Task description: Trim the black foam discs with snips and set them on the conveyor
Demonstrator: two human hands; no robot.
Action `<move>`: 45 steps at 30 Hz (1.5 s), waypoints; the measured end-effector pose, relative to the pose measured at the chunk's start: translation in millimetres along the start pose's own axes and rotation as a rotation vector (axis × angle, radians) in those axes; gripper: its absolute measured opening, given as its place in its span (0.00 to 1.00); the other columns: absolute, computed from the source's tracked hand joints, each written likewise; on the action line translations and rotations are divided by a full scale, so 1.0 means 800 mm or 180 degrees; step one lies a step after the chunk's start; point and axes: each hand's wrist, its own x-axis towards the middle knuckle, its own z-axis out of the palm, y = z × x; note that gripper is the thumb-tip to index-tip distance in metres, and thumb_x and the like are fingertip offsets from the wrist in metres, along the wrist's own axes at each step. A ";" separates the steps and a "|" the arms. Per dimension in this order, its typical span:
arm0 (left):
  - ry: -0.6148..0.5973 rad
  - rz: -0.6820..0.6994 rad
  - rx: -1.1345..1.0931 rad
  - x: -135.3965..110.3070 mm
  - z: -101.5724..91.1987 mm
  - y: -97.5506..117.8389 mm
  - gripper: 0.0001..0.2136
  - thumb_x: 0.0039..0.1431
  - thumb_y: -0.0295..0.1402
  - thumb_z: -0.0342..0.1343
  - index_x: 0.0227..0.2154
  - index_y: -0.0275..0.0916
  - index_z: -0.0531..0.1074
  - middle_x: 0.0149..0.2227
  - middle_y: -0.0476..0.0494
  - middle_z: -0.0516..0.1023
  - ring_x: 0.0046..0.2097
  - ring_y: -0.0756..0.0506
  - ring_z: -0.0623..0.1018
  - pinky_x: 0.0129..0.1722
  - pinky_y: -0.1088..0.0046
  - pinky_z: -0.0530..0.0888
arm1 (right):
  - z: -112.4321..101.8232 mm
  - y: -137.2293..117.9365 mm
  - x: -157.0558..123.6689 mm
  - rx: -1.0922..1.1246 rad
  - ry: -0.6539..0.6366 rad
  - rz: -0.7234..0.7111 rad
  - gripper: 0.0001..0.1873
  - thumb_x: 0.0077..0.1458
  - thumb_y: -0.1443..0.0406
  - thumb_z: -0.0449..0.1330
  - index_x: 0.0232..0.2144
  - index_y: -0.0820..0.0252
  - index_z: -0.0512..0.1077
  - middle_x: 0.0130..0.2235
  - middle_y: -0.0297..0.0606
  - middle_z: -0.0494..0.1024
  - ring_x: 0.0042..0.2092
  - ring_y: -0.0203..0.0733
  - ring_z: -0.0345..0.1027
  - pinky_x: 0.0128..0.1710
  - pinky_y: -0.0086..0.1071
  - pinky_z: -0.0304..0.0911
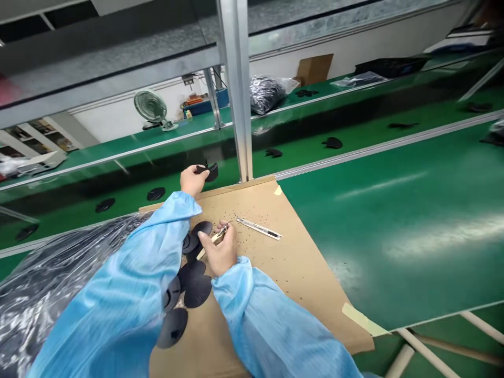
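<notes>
My left hand (192, 180) reaches forward over the far edge of the cardboard sheet (299, 262) and pinches a black plastic part (210, 170) above the green conveyor belt (165, 181). Resting on the cardboard, my right hand (220, 251) is closed on a small cutting tool (218, 236) with a pale handle. Several black round plastic discs (195, 283) lie on the cardboard under my forearms. Both arms wear light blue sleeves.
A metal utility knife (260, 229) lies on the cardboard among small black shavings. A clear plastic bag of black parts (51, 278) sits at the left. Several black parts (333, 143) ride on the conveyor. A vertical aluminium post (238, 94) rises behind the cardboard. A desk fan (151, 107) stands beyond.
</notes>
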 end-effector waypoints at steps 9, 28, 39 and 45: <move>-0.0197 -0.1000 -0.2412 -0.161 -0.180 -0.026 0.17 0.42 0.36 0.69 0.35 0.38 0.71 0.37 0.46 0.76 0.34 0.50 0.75 0.27 0.78 0.70 | 0.000 0.006 0.003 -0.0591 -0.0413 -0.0565 0.31 0.52 0.49 0.59 0.52 0.65 0.66 0.45 0.51 0.74 0.47 0.52 0.69 0.51 0.47 0.64; -0.0527 -0.1631 -0.3467 -0.227 -0.187 -0.079 0.20 0.40 0.23 0.66 0.39 0.37 0.70 0.31 0.49 0.75 0.27 0.53 0.74 0.25 0.80 0.71 | -0.010 -0.009 -0.017 -0.1900 -0.1840 -0.2412 0.20 0.60 0.59 0.56 0.52 0.61 0.69 0.43 0.46 0.75 0.44 0.50 0.69 0.47 0.43 0.66; -0.0708 -0.1698 -0.3488 -0.226 -0.190 -0.079 0.18 0.39 0.23 0.65 0.36 0.38 0.69 0.29 0.50 0.73 0.27 0.53 0.73 0.25 0.79 0.70 | -0.011 -0.013 -0.016 -0.1955 -0.1945 -0.2286 0.20 0.59 0.59 0.56 0.52 0.59 0.70 0.42 0.45 0.76 0.44 0.49 0.70 0.48 0.42 0.66; -0.0739 -0.1724 -0.3449 -0.226 -0.191 -0.078 0.18 0.40 0.23 0.64 0.37 0.38 0.68 0.29 0.49 0.73 0.23 0.53 0.69 0.22 0.78 0.67 | -0.011 -0.015 -0.015 -0.2093 -0.2034 -0.2240 0.19 0.59 0.60 0.57 0.50 0.61 0.71 0.39 0.43 0.76 0.42 0.48 0.70 0.46 0.39 0.66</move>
